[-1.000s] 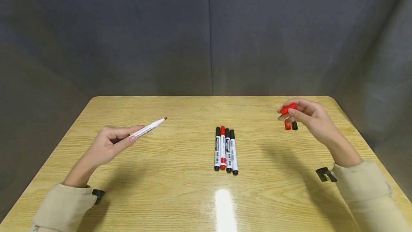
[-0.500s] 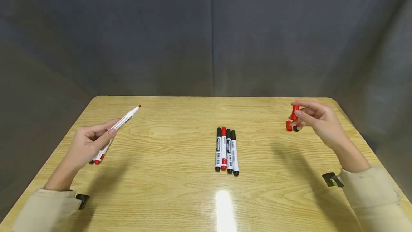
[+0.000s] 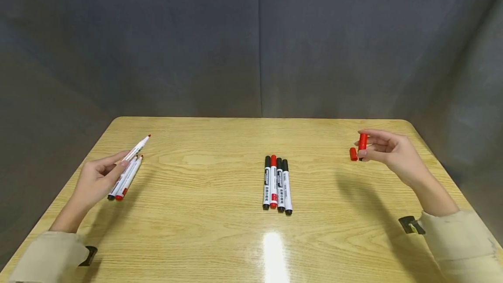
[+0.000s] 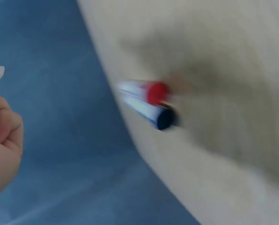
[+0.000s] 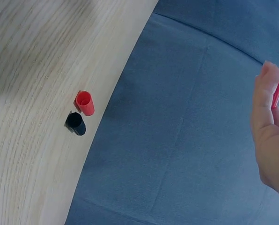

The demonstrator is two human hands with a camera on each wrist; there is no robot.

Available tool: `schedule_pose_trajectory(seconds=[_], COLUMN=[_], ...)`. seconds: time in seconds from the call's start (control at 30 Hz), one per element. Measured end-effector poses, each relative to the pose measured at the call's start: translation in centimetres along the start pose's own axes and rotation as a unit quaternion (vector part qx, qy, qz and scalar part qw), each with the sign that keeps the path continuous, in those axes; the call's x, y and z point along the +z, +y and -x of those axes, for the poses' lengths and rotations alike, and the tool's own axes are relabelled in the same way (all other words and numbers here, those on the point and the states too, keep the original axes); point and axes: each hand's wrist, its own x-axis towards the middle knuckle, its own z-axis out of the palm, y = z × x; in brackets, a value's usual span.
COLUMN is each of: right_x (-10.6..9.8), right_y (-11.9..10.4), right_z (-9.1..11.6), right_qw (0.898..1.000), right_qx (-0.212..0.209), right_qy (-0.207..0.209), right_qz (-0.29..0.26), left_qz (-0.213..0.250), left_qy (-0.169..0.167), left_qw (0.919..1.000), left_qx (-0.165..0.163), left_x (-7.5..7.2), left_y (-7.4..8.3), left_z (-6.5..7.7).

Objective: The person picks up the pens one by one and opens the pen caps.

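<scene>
My left hand (image 3: 94, 180) pinches an uncapped white marker (image 3: 137, 147) with a red tip, pointing up and away to the right. Just beyond that hand, two uncapped markers lie side by side on the table: a red-ended one (image 3: 129, 178) and a black-ended one (image 4: 151, 112), partly hidden by the hand in the head view. At the far right, my right hand (image 3: 397, 160) holds a red cap (image 3: 363, 142) upright between thumb and fingers. Near it on the table lie a second red cap (image 3: 353, 154) and a black cap (image 5: 76, 123), mostly hidden in the head view.
In the middle of the table (image 3: 204, 239) several capped markers lie in a row: a red one (image 3: 273, 182) among black ones (image 3: 266, 182). A dark cloth (image 3: 177, 47) hangs behind the table and at its sides.
My left hand has carried the uncapped marker left, over the two lying markers. The right hand has shifted slightly right and turned the red cap from lying sideways to upright.
</scene>
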Motion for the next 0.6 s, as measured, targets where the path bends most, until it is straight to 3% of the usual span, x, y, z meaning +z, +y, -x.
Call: schedule_pose_trajectory(seconds=[0.13,0.27,0.6], right_x=[-0.2,-0.4,-0.7], right_y=[0.1,0.1,0.5], right_z=[0.1,0.3,0.6], right_qw=[1.000,1.000,1.000], right_qx=[-0.004,-0.007,-0.006], right_qy=[-0.003,-0.004,-0.001], right_qz=[0.004,0.000,0.017], left_qz=[-0.060,-0.091,-0.149], left_qy=[0.007,0.004,-0.050], left_qw=[0.9981,0.9956,0.9867], left_qx=[-0.013,-0.023,-0.044], left_x=[-0.3,-0.5,-1.3], left_y=[-2.1,-4.0,-8.0], left_z=[0.0,-0.1,-0.1])
